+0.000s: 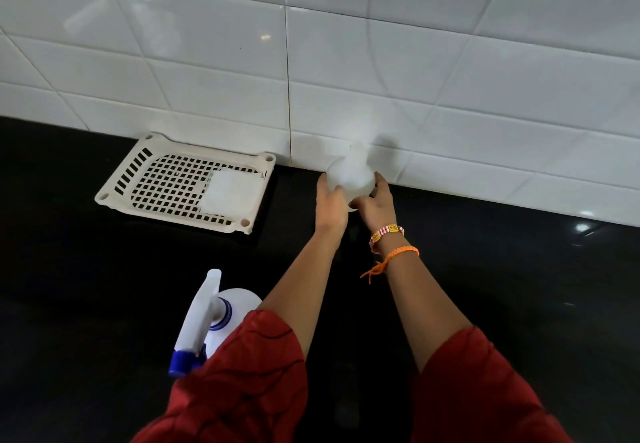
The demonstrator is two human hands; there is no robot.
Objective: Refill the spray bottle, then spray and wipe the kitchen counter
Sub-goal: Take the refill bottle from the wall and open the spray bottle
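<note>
text: none legible | yellow tag [393, 228] on wrist band: marks too small to read

Single head-worn wide view, looking forward and down, close over black counter [104, 286], tiled wall [450, 79] behind

We see a home kitchen – glossy black stone counter [104, 269] running nine to three o'clock, white glazed wall tiles [450, 61] behind at twelve, a cream perforated plastic drainer tray [138, 162] at eleven – against the backsplash.
</note>
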